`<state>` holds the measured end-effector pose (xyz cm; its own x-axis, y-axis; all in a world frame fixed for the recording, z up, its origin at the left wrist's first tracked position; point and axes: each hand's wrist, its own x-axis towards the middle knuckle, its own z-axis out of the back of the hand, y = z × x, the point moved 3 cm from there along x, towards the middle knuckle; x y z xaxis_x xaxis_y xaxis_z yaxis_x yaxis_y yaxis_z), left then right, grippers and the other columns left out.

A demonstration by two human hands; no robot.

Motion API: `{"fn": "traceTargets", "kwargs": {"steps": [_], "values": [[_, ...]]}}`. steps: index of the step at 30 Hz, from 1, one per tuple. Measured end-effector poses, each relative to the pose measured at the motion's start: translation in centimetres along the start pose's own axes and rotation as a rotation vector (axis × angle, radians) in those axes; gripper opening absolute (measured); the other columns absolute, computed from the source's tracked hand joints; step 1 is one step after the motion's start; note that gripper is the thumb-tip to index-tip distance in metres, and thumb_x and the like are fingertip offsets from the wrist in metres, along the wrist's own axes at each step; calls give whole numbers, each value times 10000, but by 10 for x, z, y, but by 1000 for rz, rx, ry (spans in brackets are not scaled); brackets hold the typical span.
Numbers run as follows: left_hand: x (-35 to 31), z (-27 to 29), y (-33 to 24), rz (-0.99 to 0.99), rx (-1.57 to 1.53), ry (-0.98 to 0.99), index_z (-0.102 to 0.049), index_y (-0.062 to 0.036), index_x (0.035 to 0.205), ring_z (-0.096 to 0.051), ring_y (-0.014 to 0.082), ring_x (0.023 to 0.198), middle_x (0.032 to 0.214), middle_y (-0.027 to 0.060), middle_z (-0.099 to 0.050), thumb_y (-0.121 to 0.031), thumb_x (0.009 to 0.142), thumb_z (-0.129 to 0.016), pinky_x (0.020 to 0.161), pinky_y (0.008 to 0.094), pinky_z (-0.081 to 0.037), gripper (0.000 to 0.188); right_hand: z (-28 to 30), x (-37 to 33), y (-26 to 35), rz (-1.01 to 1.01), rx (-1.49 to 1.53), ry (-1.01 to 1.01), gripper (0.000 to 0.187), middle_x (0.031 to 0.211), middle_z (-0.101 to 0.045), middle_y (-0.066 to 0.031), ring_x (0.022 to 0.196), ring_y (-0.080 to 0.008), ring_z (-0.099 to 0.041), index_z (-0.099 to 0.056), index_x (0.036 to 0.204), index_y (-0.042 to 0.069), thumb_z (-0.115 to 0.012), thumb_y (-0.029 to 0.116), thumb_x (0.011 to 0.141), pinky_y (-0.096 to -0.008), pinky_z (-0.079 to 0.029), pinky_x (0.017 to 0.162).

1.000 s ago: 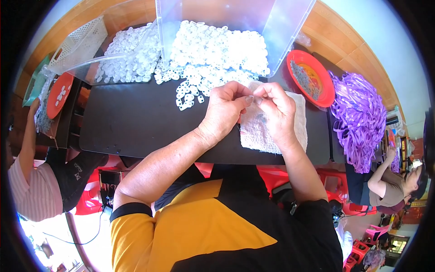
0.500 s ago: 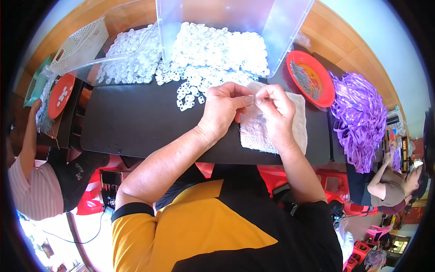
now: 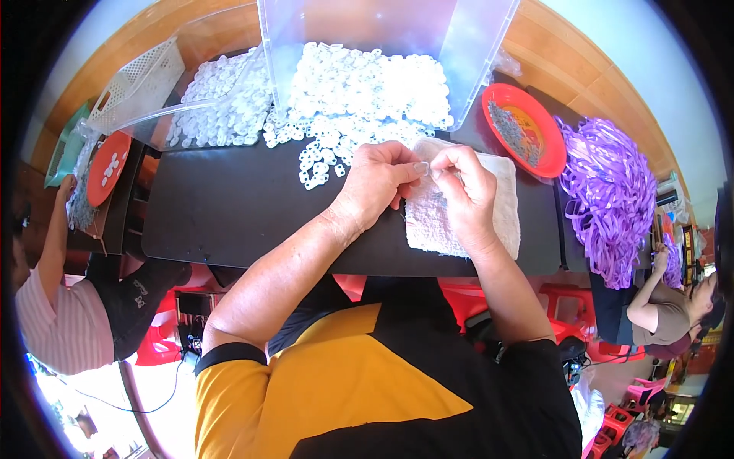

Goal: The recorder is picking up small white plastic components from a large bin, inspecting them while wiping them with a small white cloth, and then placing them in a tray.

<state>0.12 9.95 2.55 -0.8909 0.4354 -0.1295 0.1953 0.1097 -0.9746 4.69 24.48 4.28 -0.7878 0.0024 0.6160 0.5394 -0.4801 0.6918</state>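
Observation:
My left hand (image 3: 376,182) is closed in a pinch, thumb against fingertips, over the left edge of a folded white cloth (image 3: 501,210). Opposite it, my right hand (image 3: 468,191) pinches too, its fingertips almost meeting the left ones. Whatever small thing lies between the fingertips is too small to name. Just beyond my hands, small white plastic pieces with holes (image 3: 317,162) spill onto the dark table (image 3: 229,206). Many more are heaped in a clear plastic bin (image 3: 478,65) behind them.
Another clear bin (image 3: 145,115) holds a white heap at left. A red bowl (image 3: 552,126) with small grey metal pieces stands at right, beside a pile of purple straps (image 3: 608,191). People sit at left (image 3: 65,321) and right (image 3: 657,310). An orange-red plate (image 3: 98,187) lies far left.
Both hands keep nearly the same pinch over the cloth, with slight finger movement. The whole view has shifted a little. The person at left has moved a hand slightly.

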Motion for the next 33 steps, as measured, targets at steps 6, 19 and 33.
{"fn": "traceTargets", "kwargs": {"steps": [6,19,33], "values": [[-3,-7,9,10,15,-57,-614,18,872,-481,70,523,667,16,-560,-56,894,-626,436,212,-365,78,-3,-1,-1,-37,88,35,132,780,-600,-45,728,-129,-588,-532,866,16,-563,-104,820,-254,-477,681],[-3,-4,8,25,-175,-101,-598,2,859,-489,98,517,676,37,-567,-96,901,-624,446,226,-379,110,-2,2,-6,-236,188,-50,107,879,-629,-43,799,-119,-600,-577,937,6,-620,-46,854,-250,-485,734],[0,0,8,38,-218,-26,-609,7,861,-511,106,534,698,44,-580,-86,886,-637,457,235,-390,100,1,5,-1,56,-94,21,114,795,-570,-102,711,-223,-611,-567,905,4,-619,-66,831,-300,-480,636]]}}
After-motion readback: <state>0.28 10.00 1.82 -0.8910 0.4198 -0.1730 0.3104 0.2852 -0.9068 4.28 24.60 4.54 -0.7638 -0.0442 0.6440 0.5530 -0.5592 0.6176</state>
